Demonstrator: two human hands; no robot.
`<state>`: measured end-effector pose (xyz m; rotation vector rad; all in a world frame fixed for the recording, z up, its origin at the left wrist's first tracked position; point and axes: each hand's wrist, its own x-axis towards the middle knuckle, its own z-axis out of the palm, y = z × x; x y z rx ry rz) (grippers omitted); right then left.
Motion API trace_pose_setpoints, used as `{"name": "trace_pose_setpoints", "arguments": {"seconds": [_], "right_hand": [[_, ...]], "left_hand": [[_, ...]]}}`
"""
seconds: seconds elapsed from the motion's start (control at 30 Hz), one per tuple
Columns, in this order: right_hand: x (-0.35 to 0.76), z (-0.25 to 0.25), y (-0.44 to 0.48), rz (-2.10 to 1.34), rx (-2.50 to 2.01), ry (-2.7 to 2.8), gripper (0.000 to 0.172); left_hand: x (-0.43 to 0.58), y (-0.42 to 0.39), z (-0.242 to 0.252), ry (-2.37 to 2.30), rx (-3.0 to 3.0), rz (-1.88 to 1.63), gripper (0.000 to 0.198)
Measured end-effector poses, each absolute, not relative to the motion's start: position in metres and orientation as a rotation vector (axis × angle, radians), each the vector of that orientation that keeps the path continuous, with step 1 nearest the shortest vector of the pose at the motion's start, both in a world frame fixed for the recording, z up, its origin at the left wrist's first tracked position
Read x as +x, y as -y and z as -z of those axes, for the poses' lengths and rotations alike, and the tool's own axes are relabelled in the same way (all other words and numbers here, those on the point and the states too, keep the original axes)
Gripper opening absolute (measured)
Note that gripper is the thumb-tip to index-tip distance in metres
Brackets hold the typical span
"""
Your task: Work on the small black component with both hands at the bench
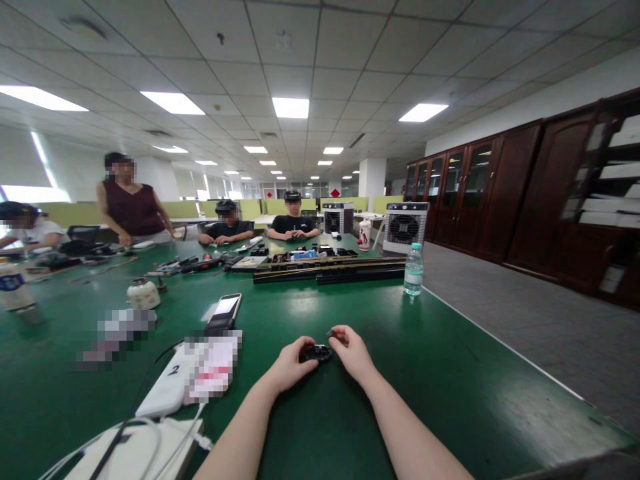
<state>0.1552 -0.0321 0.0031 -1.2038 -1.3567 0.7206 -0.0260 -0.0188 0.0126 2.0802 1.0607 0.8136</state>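
Note:
A small black case-like part (318, 353) is held between the thumb and fingers of my left hand (291, 363), just above the green table (310, 427). To its right, my right hand (353, 352) pinches a tiny greenish piece (330, 333) between thumb and forefinger. That piece is at the upper right of the black part, with a small gap between them. What the tiny piece is cannot be made out.
At the left lie a white power bank (167, 383), cables, a phone (225, 312) and a notebook (145, 453). A water bottle (413, 270) stands at the back right. Black bars (330, 272) and tools lie farther back. Several people are across the table.

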Motion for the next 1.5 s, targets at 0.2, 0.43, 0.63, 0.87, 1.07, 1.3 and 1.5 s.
{"name": "trace_pose_setpoints", "arguments": {"seconds": [0.2,0.43,0.63,0.87,1.07,1.3,1.5], "right_hand": [[0.157,-0.002,0.027,-0.815,-1.156,1.14,0.027],[0.16,-0.005,0.027,-0.892,-1.21,0.999,0.035],[0.161,-0.009,0.03,-0.918,-1.272,0.944,0.039],[0.16,-0.012,0.033,-0.96,-1.282,0.894,0.04],[0.163,-0.009,0.03,-1.0,-1.262,0.855,0.042],[0.164,-0.01,0.03,-1.076,-1.19,0.727,0.039],[0.165,-0.008,0.028,-1.083,-1.18,0.711,0.036]], "left_hand": [[-0.026,0.02,-0.014,-1.122,2.058,-0.787,0.039],[-0.027,0.019,-0.012,-1.147,2.085,-0.808,0.038],[-0.028,0.016,-0.007,-1.174,2.139,-0.821,0.04],[-0.028,0.013,-0.004,-1.167,2.158,-0.802,0.043],[-0.027,0.011,-0.002,-1.19,2.07,-0.808,0.046],[-0.026,0.012,-0.004,-1.198,2.105,-0.791,0.044],[-0.028,0.011,-0.001,-1.172,2.173,-0.801,0.043]]}}
